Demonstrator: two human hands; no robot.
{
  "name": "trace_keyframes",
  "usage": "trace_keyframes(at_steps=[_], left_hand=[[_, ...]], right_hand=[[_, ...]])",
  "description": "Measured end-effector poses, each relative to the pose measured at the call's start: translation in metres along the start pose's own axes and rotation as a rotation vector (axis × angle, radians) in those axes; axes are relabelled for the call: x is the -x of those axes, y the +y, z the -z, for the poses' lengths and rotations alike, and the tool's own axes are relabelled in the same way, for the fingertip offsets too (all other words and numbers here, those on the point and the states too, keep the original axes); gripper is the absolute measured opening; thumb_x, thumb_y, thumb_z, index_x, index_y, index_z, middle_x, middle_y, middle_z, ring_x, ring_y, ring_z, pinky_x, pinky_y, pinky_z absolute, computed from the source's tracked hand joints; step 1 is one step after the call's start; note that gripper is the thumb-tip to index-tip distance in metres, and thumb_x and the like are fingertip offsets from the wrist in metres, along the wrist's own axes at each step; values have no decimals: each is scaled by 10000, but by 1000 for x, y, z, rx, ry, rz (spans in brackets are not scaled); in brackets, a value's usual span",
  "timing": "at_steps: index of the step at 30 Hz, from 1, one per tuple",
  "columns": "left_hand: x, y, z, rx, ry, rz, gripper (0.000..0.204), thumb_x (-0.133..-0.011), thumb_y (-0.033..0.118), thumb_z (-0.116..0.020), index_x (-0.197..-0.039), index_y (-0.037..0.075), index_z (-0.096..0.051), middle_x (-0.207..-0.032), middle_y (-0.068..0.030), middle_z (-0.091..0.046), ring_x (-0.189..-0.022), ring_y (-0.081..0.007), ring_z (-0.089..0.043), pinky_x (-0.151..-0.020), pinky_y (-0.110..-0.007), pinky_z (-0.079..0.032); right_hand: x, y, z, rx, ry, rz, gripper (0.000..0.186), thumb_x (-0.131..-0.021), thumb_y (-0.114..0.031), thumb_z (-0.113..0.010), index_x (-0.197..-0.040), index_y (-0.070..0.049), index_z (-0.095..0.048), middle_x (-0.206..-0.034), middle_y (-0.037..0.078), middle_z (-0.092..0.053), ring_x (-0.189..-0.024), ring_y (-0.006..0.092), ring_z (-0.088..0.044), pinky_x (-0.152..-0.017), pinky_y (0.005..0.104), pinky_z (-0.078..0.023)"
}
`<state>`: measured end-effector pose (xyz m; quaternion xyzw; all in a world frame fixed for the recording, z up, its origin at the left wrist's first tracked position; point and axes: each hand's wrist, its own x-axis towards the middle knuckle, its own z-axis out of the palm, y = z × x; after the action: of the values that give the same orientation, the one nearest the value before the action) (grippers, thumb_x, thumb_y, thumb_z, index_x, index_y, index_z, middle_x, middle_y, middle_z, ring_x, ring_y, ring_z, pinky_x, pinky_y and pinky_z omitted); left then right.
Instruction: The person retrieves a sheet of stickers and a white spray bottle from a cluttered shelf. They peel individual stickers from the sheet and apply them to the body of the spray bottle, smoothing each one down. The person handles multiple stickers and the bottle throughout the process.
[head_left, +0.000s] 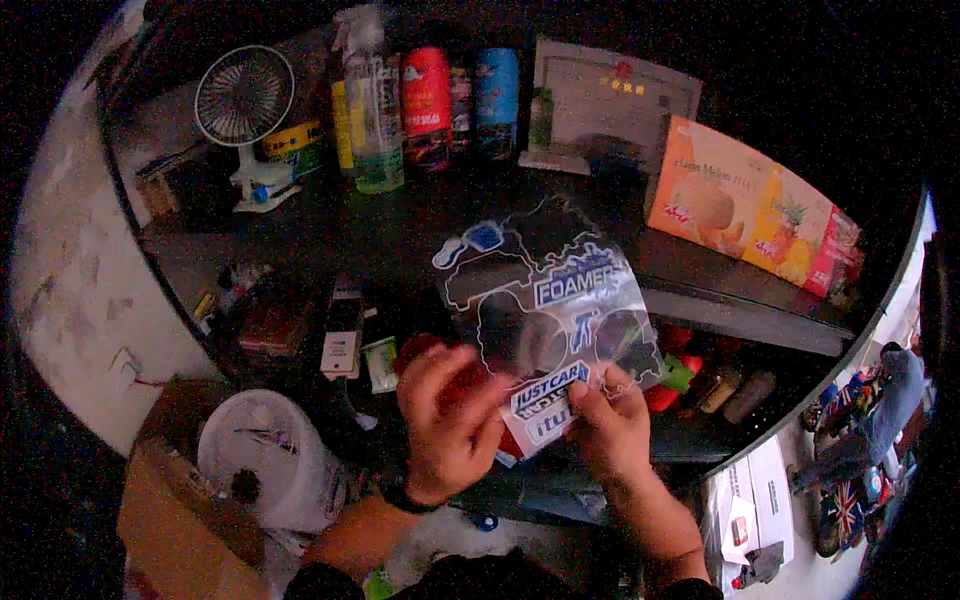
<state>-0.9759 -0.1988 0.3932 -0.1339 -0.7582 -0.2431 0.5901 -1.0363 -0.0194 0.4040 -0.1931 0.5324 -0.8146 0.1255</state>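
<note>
A clear plastic sheet of stickers, see-through with blue, white and dark cut-out shapes, is held up in front of me at a tilt. My right hand grips its lower edge, thumb on the front. White strips with dark lettering lie by that thumb at the lower corner; whether they are part of the sheet I cannot tell. My left hand, somewhat blurred, is beside the lower left edge with fingers apart. Nothing shows clearly in it. Something red is partly hidden behind my left fingers.
On the dark shelf stand a small white fan, a spray bottle, red and blue cans, a framed plaque and an orange fruit carton. A white bucket is at lower left. Far right, a person bends over.
</note>
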Motion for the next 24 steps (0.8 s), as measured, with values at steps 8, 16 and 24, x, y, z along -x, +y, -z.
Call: trace_keyframes(at_steps=[8, 16, 24], left_hand=[[87, 17, 35, 861, -392, 1166, 338, -944, 123, -595, -1224, -37, -494, -1152, -103, -600, -1044, -152, -582, -908, -291, -473], [103, 11, 35, 711, -389, 1293, 239, -965, 128, -559, -1154, -18, -557, -1046, -65, -647, -966, -122, -613, -838, -267, -498], [92, -40, 7, 1091, -103, 1322, 336, -984, 172, -513, -1273, -1, -506, -1187, -121, -620, -1036, -227, -631, -868, -320, -509]], right_hand=[[26, 87, 7, 73, 29, -95, 88, -889, -111, -668, -904, -73, -590, -852, -19, -598, -801, 80, -536, -690, 236, -439], [37, 115, 16, 13, 54, -231, 105, -869, -108, -686, -900, -65, -596, -844, -11, -593, -758, 92, -556, -649, 248, -477], [35, 126, 30, 252, -40, -263, 78, -866, -72, -670, -880, -37, -602, -805, 10, -613, -710, 95, -570, -627, 258, -483]])
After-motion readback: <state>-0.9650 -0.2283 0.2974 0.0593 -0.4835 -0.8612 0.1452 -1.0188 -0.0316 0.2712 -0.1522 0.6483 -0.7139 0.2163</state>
